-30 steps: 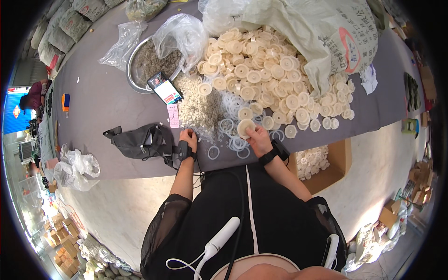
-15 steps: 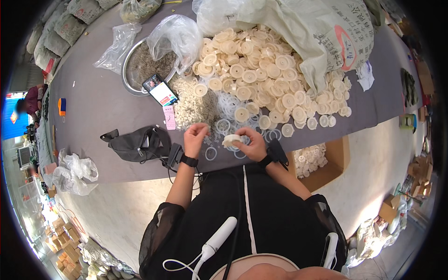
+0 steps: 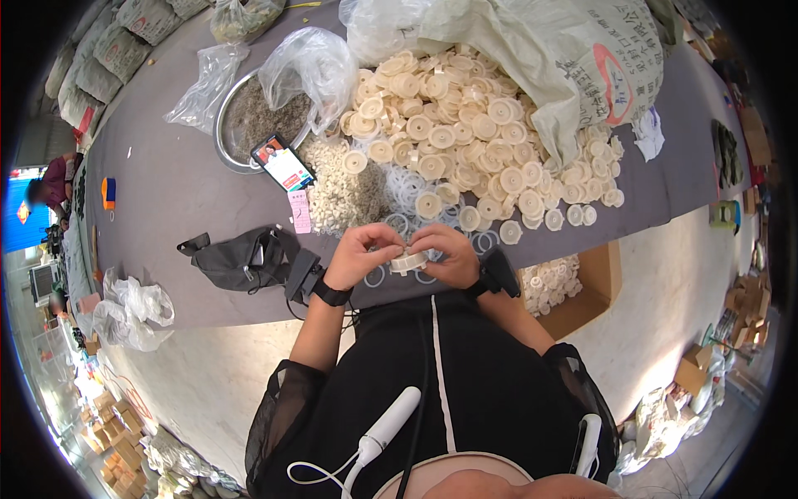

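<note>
Disc, one, cream, round: centre of the frame, off the pile, held in front of the wearer at the counter's near edge.

Right hand, one: right of the disc, fingers clamped on its rim; black strap and dark device at the wrist.

Left hand, one: left of the disc, fingertips drawn together just over its upper side. I cannot tell from here whether they pinch a small part. Black strap and dark device at this wrist too.

Rings, translucent, many: loose heap just above the hands, a few lying beside them.

Small parts, pale, many: mound left of the rings.

Pile of discs, cream, many: upper centre, spreading right; a whitish sack lies partly over it.

Bowl, metal, one: upper left of centre, with greyish-brown bits inside; a clear bag overlaps its rim.

Phone, one, screen lit: by the bowl's lower edge. Pink slip, one: just below it.

Black bag, one: left of the left hand.

Carton, one, open: below the counter's edge, right of centre, whitish pieces inside.
</note>
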`<state>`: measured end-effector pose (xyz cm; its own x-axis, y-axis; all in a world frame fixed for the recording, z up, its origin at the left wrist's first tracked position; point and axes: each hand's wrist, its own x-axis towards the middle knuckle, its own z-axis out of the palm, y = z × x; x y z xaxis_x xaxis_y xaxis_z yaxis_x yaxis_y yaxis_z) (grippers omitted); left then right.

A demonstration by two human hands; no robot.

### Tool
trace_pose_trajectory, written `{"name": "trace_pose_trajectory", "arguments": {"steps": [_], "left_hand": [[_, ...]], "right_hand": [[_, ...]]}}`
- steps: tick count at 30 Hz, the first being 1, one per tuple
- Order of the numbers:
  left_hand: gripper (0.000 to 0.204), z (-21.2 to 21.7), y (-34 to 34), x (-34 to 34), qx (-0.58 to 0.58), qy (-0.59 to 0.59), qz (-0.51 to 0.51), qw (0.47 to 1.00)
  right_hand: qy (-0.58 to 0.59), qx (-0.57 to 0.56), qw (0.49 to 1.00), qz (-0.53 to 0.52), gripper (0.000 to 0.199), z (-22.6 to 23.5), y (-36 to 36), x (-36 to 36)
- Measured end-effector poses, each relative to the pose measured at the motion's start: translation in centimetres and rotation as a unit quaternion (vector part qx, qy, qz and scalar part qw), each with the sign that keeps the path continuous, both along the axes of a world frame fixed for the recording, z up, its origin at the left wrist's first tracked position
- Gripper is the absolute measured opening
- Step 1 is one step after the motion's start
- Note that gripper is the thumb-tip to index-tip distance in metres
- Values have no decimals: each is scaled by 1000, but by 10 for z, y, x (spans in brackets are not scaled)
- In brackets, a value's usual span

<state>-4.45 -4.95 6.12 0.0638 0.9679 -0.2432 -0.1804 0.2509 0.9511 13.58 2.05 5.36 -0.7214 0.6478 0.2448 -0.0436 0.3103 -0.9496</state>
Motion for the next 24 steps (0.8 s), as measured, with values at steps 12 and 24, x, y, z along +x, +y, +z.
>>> {"name": "trace_pose_trajectory", "arguments": {"steps": [12,24], "left_hand": [[13,19,-1,1,78,69,-22,994],[26,27,-11,13,90,103,26,990]], "right_hand": [[19,-39,999,-22,21,4,-3,3],[14,4,1000,-18,21,10,-3,6]]}}
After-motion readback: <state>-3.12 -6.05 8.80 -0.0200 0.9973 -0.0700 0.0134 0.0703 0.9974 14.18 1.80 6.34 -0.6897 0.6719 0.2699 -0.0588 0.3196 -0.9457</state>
